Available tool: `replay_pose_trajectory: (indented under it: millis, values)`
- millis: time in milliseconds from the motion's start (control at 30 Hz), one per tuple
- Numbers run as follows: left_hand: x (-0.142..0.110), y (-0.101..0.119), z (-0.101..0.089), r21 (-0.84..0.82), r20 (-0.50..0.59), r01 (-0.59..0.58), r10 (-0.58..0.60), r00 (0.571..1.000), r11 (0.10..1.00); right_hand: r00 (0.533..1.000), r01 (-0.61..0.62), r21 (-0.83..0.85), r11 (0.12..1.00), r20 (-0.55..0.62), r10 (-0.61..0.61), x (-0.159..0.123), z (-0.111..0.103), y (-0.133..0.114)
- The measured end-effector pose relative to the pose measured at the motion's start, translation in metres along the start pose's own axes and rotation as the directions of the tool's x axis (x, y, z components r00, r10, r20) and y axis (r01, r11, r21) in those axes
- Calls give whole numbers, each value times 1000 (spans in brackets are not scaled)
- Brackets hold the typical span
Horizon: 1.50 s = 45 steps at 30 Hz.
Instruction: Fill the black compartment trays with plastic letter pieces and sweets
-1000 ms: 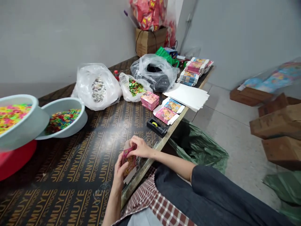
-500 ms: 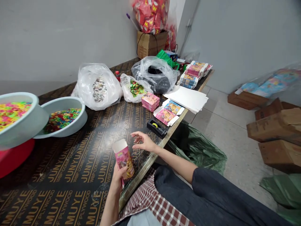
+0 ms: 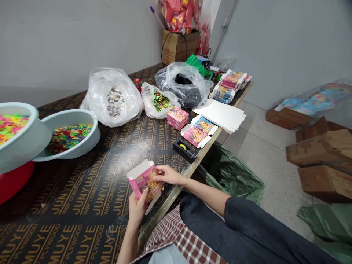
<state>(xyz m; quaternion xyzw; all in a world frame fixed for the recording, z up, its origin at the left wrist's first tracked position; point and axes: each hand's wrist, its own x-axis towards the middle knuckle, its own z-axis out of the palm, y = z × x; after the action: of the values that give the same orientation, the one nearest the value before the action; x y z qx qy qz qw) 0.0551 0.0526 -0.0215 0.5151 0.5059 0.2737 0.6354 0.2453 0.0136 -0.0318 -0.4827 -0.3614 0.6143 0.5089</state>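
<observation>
A small pink printed carton (image 3: 143, 179) with an open white flap is held above the near edge of the dark plywood table (image 3: 82, 190). My left hand (image 3: 136, 209) grips it from below. From the right, my right hand (image 3: 167, 174) pinches its upper right side with closed fingers. Further along the table lie flat pink and blue cartons (image 3: 198, 131), a stack of pink folded boxes (image 3: 177, 117) and a black tape dispenser (image 3: 184, 149).
Two pale basins of colourful small pieces (image 3: 67, 135) stand at the left over a red basin (image 3: 12, 181). Clear plastic bags (image 3: 112, 97), white card sheets (image 3: 221, 113) and more carton stacks (image 3: 229, 84) lie at the back. A green bag (image 3: 231, 172) and cardboard boxes (image 3: 321, 161) sit on the floor.
My right hand let go of the pink carton and opened half a second ago, then came back and took hold of its side. The carton is now tilted flatter, face up.
</observation>
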Motion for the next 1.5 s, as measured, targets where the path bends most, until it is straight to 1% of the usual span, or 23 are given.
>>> replay_pose_trajectory:
  millis: [100,167,267,333,400,467,533,600,633,667,700,733,767,833,867,933,1033,1067,1133,1233,1267,1333,1500]
  values:
    - [5,-10,2,-103,-140,-42,28,990,994,999,-44,30,999,13,43,-4,-3,-1]
    - [8,-16,5,-156,-144,-33,10,990,987,999,-40,41,998,-10,41,-10,-7,-7]
    - [9,-23,14,-197,-78,28,-44,996,980,991,35,56,998,-132,-28,-19,-12,-19]
    - [8,-26,21,-191,-5,49,-51,999,980,988,49,66,997,-148,-39,-25,-12,-26]
    - [7,-25,27,-131,95,20,-8,995,991,985,59,36,998,-164,-52,-29,-14,-30]
    - [11,-22,28,-35,223,-66,72,972,997,959,113,-50,992,-257,-122,-33,-24,-34]
    - [22,-15,25,65,347,-238,201,916,969,874,189,-172,967,-419,-246,-39,-49,-41]
    - [41,-10,20,202,398,-413,311,863,888,710,217,-313,925,-599,-369,-46,-94,-52]
    - [51,-9,18,314,375,-457,333,865,832,617,188,-379,906,-672,-410,-50,-121,-59]
    - [62,-8,17,455,322,-454,335,886,766,544,115,-451,885,-718,-435,-52,-150,-65]
    - [73,-9,17,601,257,-413,324,910,684,493,-10,-514,858,-748,-443,-55,-178,-71]
    - [82,-11,18,728,201,-355,313,928,586,480,-170,-560,811,-765,-429,-56,-203,-75]
    - [89,-14,20,822,166,-306,311,936,480,525,-311,-599,738,-755,-392,-55,-224,-78]
    - [98,-20,23,919,175,-273,325,929,284,589,-451,-645,617,-734,-336,-52,-253,-78]
    - [101,-24,24,938,192,-273,339,921,212,609,-477,-658,583,-725,-320,-49,-261,-76]
    - [102,-28,26,955,207,-268,363,908,126,606,-498,-663,559,-727,-323,-42,-268,-70]
    - [100,-30,24,963,213,-259,371,904,76,571,-543,-699,465,-714,-406,-31,-266,-57]
    - [100,-30,24,964,216,-258,369,904,66,577,-546,-729,412,-684,-446,-28,-264,-52]
    - [99,-28,23,965,222,-257,365,904,51,649,-516,-808,286,-586,-485,-21,-259,-41]
    - [100,-27,23,966,222,-254,363,905,40,803,-425,-892,157,-451,-390,-15,-249,-22]
    - [100,-27,23,967,221,-252,363,905,39,832,-404,-904,138,-426,-354,-14,-247,-17]
    - [99,-27,23,967,219,-250,363,906,41,853,-389,-911,137,-413,-319,-12,-244,-8]
    - [98,-25,24,965,220,-258,370,903,55,831,-404,-893,199,-450,-327,-9,-248,0]
